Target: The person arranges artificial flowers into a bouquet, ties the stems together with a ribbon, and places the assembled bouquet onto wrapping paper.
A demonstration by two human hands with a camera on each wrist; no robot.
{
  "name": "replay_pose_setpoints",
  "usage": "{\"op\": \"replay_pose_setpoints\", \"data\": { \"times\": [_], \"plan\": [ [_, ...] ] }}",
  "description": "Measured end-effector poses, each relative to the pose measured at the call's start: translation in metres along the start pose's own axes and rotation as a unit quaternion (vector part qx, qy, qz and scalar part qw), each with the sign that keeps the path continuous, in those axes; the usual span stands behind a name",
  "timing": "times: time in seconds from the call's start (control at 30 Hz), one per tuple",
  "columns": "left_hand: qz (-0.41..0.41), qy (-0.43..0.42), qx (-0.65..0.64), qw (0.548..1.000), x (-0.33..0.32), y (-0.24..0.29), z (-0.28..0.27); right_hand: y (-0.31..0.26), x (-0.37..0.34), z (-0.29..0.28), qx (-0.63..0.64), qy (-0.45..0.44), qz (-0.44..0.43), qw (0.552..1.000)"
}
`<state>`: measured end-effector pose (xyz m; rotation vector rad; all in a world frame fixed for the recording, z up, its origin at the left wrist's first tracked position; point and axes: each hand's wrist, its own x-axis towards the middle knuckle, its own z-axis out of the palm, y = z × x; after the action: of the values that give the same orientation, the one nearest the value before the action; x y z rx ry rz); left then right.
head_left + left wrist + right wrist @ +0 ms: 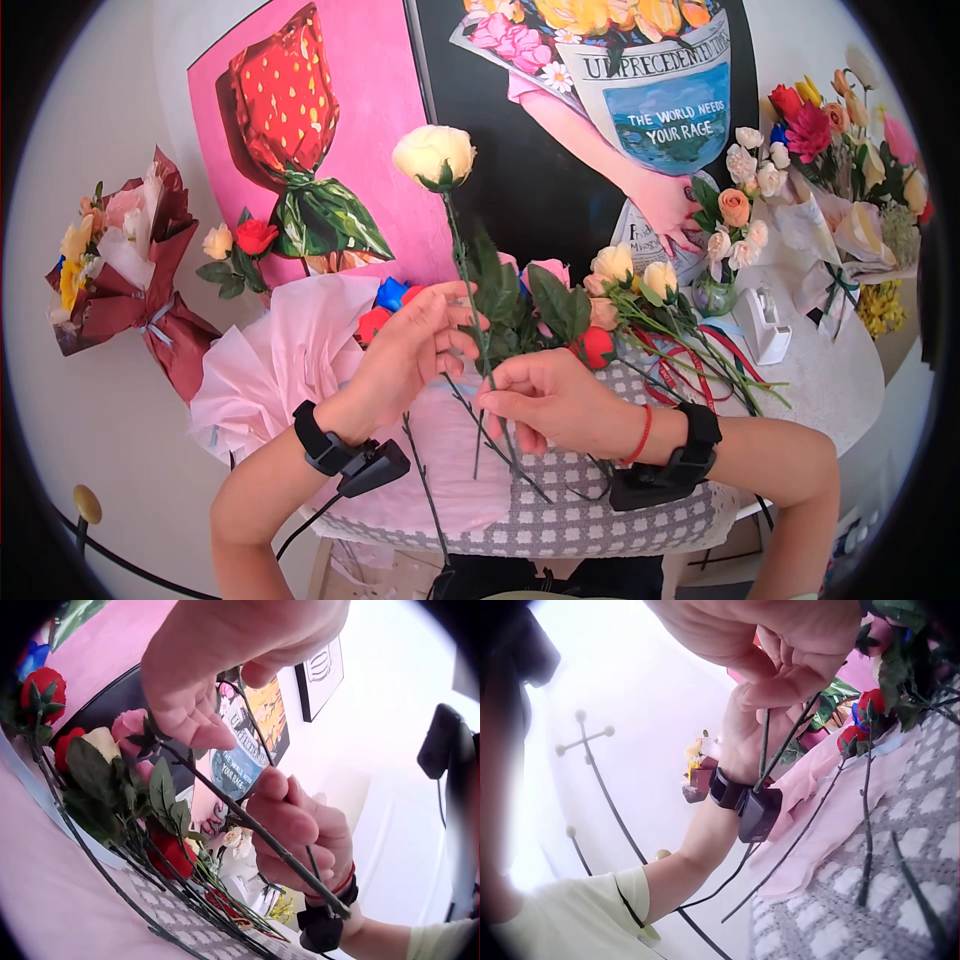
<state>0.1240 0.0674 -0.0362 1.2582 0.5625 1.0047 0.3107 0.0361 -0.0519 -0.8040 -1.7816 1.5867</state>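
Note:
A cream rose (434, 157) stands upright in the head view, its long green stem running down between my hands. My left hand (418, 330) has its fingers curled about the upper stem, below the bloom. Lower down, my right hand (555, 396) pinches the stem between thumb and fingertips. In the left wrist view, a second stem (247, 819) slants from near a pink rose (130, 730) across the front of my right hand (304, 832). Two stem ends (784, 746) show below my right hand (780, 637) in the right wrist view.
Cut roses and leafy stems (690, 340) lie on the grey-white checked cloth (600, 500). Pink wrapping paper (285, 350) spreads at left. A wrapped bouquet (150, 290) stands far left, another (850, 220) at right. A white tape dispenser (764, 326) sits near the right edge; paintings stand behind.

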Motion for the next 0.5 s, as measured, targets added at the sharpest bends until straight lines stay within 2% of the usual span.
{"op": "replay_pose_setpoints", "data": {
  "times": [0.17,0.23,0.27,0.37,0.4,0.47,0.5],
  "plan": [
    [0.025,0.004,0.043,0.999,0.01,0.001,-0.008,-0.001,-0.007,-0.004,0.014,-0.029,0.027,0.999],
    [-0.027,0.04,0.188,0.981,0.008,-0.004,-0.001,-0.002,-0.008,-0.004,0.055,-0.044,-0.004,0.998],
    [-0.046,0.042,0.217,0.974,0.008,-0.01,-0.002,-0.004,-0.009,-0.004,0.055,-0.044,-0.004,0.997],
    [-0.034,0.078,0.246,0.966,0.007,-0.017,0.002,-0.013,-0.014,-0.006,0.067,-0.055,-0.021,0.996],
    [-0.034,0.078,0.246,0.966,0.009,-0.016,0.001,-0.016,-0.016,-0.006,0.039,-0.035,-0.015,0.998],
    [-0.008,0.145,0.211,0.967,0.015,-0.009,-0.003,-0.016,-0.019,-0.008,0.012,-0.014,-0.01,1.0],
    [-0.008,0.144,0.211,0.967,0.016,-0.007,-0.007,-0.013,-0.02,-0.008,0.004,0.014,-0.011,1.0]
  ]
}}
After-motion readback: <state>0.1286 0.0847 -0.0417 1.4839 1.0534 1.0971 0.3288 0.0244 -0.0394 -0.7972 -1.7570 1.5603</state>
